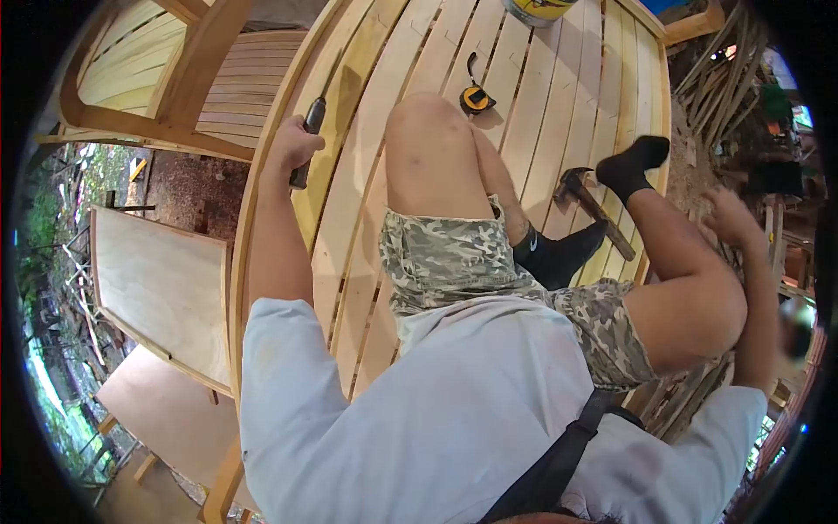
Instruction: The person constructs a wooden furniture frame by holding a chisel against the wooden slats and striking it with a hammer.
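My left hand [297,145] is closed round the dark handle of a screwdriver [315,115] at the left side of the slatted wooden surface. Its thin shaft points away from me. On the right, beyond the slats' edge, my right hand [731,217] hangs in the air near my bent leg, slightly blurred, fingers apart and holding nothing visible. A hammer [597,210] with a wooden handle lies on the slats beside my black-socked feet. Farther forward, past my knee, rests a yellow and black tape measure [475,99].
I sit on the slatted wooden surface [349,175], with a raised rim along its left. A bucket [538,10] stands at the far end. Curved wooden furniture [188,79] is at the upper left, pale panels [161,297] below it. Wood strips [720,74] lie piled at the right.
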A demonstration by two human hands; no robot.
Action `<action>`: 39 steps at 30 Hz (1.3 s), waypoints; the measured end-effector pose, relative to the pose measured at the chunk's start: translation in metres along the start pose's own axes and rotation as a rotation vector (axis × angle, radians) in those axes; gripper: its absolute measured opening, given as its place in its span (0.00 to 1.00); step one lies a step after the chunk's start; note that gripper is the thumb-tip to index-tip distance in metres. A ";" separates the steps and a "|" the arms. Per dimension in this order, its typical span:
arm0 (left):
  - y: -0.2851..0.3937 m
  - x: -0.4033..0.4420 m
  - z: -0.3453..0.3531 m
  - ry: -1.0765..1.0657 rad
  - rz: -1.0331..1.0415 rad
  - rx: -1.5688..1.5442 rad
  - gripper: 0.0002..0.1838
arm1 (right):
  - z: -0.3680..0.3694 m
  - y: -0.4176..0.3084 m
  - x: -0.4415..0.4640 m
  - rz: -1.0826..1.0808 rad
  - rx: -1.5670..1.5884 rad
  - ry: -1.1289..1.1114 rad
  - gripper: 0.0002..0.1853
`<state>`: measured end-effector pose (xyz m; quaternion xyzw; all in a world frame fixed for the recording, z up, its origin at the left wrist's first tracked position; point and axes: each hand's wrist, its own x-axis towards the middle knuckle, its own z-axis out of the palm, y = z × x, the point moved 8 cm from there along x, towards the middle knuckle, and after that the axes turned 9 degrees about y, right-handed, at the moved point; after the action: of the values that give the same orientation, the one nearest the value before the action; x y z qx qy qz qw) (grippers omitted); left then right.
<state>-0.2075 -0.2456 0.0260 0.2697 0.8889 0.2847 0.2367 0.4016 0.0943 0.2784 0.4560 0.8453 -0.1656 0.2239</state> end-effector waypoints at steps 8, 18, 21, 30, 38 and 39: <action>0.000 0.062 0.008 0.007 -0.048 -0.056 0.20 | 0.022 -0.091 0.083 -0.148 -0.056 -0.238 0.31; -0.006 -0.012 -0.027 0.025 -0.047 0.265 0.26 | 0.223 -0.062 0.150 -0.217 -0.081 -0.453 0.29; 0.001 0.002 -0.021 0.162 0.066 0.286 0.23 | 0.231 -0.059 0.162 -0.307 -0.122 -0.209 0.21; -0.002 0.016 0.003 0.287 0.068 0.314 0.23 | 0.215 -0.073 0.162 -0.156 0.099 -0.291 0.24; -0.114 -0.179 -0.013 0.830 0.045 0.308 0.20 | 0.216 -0.085 0.162 -0.136 0.204 -0.026 0.26; -0.138 -0.209 -0.008 0.871 -0.090 0.385 0.20 | 0.220 -0.086 0.164 -0.089 0.254 -0.035 0.25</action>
<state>-0.1042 -0.4726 -0.0001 0.1254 0.9528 0.1909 -0.2001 0.2996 0.0568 0.0117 0.4398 0.8328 -0.2891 0.1714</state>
